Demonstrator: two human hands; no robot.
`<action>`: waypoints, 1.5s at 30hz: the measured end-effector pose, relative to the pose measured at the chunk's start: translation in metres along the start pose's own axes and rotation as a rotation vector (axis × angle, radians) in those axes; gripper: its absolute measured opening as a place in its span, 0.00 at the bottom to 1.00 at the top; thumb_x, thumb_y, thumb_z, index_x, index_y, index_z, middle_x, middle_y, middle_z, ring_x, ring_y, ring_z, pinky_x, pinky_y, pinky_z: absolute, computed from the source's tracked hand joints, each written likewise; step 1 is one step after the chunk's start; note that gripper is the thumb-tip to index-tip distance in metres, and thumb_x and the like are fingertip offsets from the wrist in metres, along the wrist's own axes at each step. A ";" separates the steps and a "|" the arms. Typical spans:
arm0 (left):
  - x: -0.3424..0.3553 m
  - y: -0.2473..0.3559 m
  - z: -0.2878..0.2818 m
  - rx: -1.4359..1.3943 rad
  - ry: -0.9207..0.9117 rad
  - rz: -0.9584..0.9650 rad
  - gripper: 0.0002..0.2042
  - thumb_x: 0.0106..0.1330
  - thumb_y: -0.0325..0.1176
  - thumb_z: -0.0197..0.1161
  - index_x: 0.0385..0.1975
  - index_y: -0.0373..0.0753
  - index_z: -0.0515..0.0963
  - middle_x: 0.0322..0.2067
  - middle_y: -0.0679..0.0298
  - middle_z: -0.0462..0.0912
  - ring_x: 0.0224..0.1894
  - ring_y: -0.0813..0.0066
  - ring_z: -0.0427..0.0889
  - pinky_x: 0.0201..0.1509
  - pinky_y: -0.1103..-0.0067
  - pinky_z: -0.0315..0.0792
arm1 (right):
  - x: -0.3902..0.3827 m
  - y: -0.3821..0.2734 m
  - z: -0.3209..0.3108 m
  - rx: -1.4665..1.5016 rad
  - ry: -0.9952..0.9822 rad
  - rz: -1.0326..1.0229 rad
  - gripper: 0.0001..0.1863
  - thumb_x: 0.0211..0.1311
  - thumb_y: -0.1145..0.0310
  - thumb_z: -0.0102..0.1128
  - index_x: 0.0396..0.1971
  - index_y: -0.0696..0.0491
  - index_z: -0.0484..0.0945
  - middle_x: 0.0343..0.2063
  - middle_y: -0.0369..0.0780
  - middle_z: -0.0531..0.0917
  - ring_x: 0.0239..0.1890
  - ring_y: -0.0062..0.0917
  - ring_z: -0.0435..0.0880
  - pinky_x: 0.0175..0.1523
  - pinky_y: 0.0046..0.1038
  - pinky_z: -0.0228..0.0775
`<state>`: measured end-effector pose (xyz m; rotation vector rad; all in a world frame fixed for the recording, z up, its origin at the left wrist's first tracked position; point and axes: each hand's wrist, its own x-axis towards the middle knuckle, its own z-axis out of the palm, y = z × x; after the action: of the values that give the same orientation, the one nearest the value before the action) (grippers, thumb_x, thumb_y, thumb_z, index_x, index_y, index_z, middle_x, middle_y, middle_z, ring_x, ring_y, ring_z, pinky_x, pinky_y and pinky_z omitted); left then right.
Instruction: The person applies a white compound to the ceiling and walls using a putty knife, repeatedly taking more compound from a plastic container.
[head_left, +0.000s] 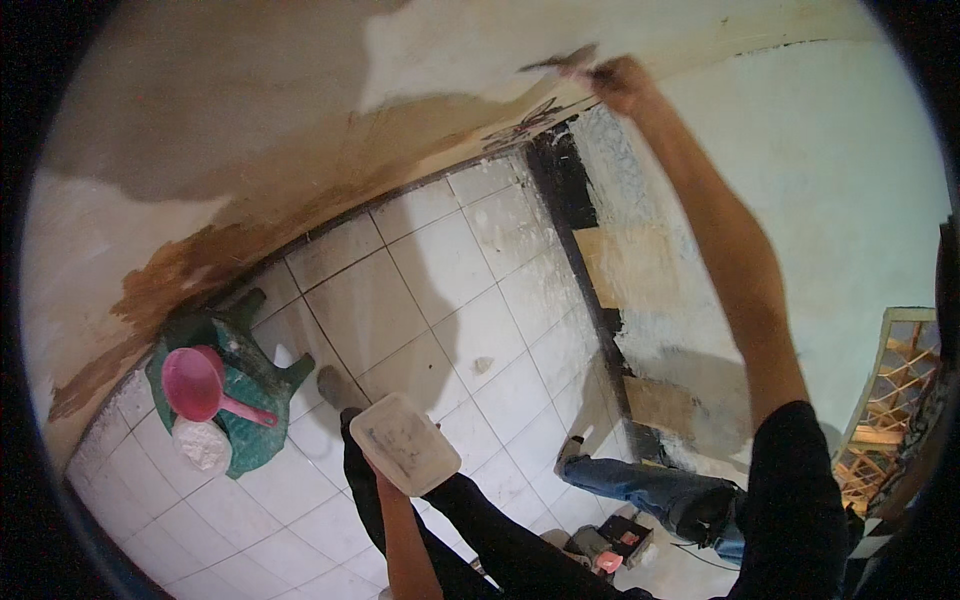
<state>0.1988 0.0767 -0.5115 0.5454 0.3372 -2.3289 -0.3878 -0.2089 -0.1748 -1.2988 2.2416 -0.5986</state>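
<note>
High up at the wall, my right hand (622, 85) is closed round the handle of a putty knife (560, 62). Its flat blade is smeared by motion and is at or close to the pale wall (440, 50). Below, my left hand (378, 478) holds a shallow, whitish rectangular plastic tub (405, 440) from underneath. Most of its fingers are hidden by the tub. Grey smears mark the inside of the tub.
On the left, a green plastic stool (265, 365) bears a pink dipper (195, 385) and a container of white powder (202, 447). A co-worker's jeans-clad leg (640, 490) is at lower right, near a dark box (625, 540). White tiles (460, 260) cover the floor.
</note>
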 end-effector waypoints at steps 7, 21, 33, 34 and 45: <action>-0.005 0.001 -0.003 0.014 0.041 0.025 0.22 0.69 0.44 0.49 0.60 0.43 0.62 0.53 0.59 0.72 0.53 0.63 0.74 0.57 0.62 0.72 | -0.081 -0.134 -0.126 1.104 0.371 0.053 0.19 0.63 0.76 0.42 0.46 0.78 0.63 0.47 0.63 0.73 0.49 0.49 0.78 0.51 0.35 0.80; 0.019 -0.010 0.005 0.035 0.006 -0.030 0.22 0.71 0.45 0.47 0.61 0.43 0.61 0.53 0.59 0.72 0.53 0.62 0.74 0.58 0.63 0.72 | -0.051 0.003 -0.054 1.177 0.342 0.149 0.24 0.62 0.83 0.31 0.58 0.76 0.49 0.54 0.64 0.66 0.54 0.51 0.73 0.60 0.39 0.73; 0.008 -0.031 0.018 0.004 -0.032 -0.056 0.23 0.72 0.46 0.44 0.62 0.42 0.60 0.54 0.58 0.72 0.53 0.62 0.75 0.58 0.64 0.72 | -0.083 -0.051 -0.426 -0.057 0.351 -0.291 0.21 0.63 0.62 0.51 0.41 0.69 0.71 0.37 0.52 0.78 0.37 0.34 0.79 0.46 0.30 0.76; -0.006 -0.022 0.022 0.024 -0.013 -0.030 0.23 0.72 0.46 0.44 0.62 0.42 0.60 0.54 0.58 0.72 0.53 0.62 0.75 0.58 0.64 0.72 | -0.093 -0.046 -0.421 0.099 0.321 -0.278 0.19 0.66 0.70 0.45 0.45 0.73 0.66 0.42 0.55 0.75 0.42 0.38 0.79 0.50 0.30 0.78; -0.172 0.037 0.124 0.066 -0.144 0.078 0.32 0.68 0.61 0.41 0.63 0.44 0.64 0.57 0.58 0.73 0.55 0.55 0.76 0.60 0.56 0.69 | -0.344 -0.249 -0.283 1.065 0.401 -0.059 0.17 0.69 0.77 0.36 0.52 0.66 0.69 0.46 0.46 0.78 0.45 0.29 0.81 0.42 0.21 0.80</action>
<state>0.3023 0.1034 -0.3245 0.4117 0.1686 -2.2950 -0.2401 0.0186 0.2581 -0.6987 1.6394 -1.8607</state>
